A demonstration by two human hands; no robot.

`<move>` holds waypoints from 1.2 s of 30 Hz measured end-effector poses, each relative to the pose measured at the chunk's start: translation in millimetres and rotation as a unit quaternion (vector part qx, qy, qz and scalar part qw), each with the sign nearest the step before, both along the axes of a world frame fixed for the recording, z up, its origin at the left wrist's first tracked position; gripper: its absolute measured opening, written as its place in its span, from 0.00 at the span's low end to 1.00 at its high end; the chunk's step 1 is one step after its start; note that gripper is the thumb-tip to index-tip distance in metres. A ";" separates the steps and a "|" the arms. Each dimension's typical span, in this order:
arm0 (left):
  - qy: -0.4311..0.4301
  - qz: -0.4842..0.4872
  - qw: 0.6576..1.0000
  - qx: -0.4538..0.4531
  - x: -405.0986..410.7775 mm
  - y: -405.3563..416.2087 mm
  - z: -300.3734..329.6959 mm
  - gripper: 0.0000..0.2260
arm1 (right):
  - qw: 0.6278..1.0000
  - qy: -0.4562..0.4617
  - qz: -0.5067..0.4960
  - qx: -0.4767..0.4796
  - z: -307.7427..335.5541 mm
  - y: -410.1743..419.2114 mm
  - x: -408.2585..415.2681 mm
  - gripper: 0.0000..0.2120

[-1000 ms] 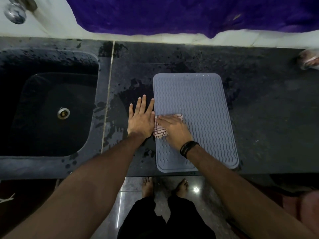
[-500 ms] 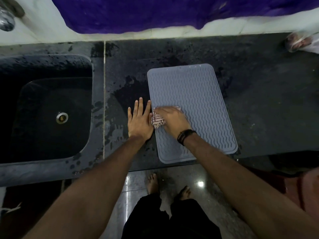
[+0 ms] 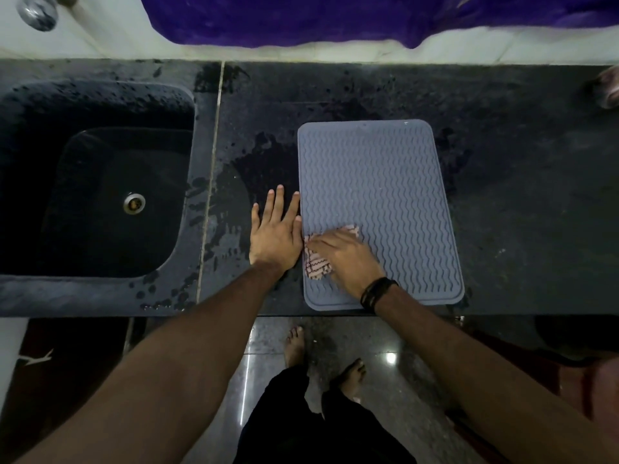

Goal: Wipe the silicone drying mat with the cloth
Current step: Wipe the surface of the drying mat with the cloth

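While right hand (image 3: 345, 257) presses cloth (image 3: 316, 262) flat-fingered on mat (image 3: 378, 182) near-left corner | left hand (image 3: 276, 234) released, flat on bench (image 3: 519, 195) beside mat's left edge

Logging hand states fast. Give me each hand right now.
Left hand: open, flat on the counter beside the mat.
Right hand: open, pressing the cloth onto the mat.
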State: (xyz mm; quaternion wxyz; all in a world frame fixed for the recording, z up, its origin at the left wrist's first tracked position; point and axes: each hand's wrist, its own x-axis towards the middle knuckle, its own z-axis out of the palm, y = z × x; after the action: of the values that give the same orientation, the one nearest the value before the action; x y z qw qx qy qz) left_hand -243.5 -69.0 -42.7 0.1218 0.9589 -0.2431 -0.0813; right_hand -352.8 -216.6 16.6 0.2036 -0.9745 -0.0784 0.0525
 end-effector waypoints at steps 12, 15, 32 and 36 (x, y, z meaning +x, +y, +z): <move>-0.003 -0.003 1.000 0.004 -1.7 0.9 2.3 0.25 | 0.999 -0.028 -0.039 -0.005 15.3 -15.5 51.9 0.28; 0.003 0.004 1.000 0.008 -1.1 -0.5 1.4 0.25 | 0.999 -0.001 -0.035 -0.025 6.4 -11.8 53.0 0.27; 0.006 0.009 1.000 -0.002 -1.0 -0.3 0.0 0.25 | 0.999 0.019 0.037 -0.010 0.5 -6.3 -20.8 0.30; 0.005 0.008 1.000 -0.005 -0.8 0.6 -0.5 0.25 | 1.000 -0.005 -0.005 0.010 4.9 -11.7 -13.5 0.31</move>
State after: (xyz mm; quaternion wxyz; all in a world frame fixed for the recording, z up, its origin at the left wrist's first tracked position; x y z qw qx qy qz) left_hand -244.3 -68.4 -43.3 0.1286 0.9596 -0.2356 -0.0841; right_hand -366.2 -228.3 21.5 0.2130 -0.9731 -0.0754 0.0455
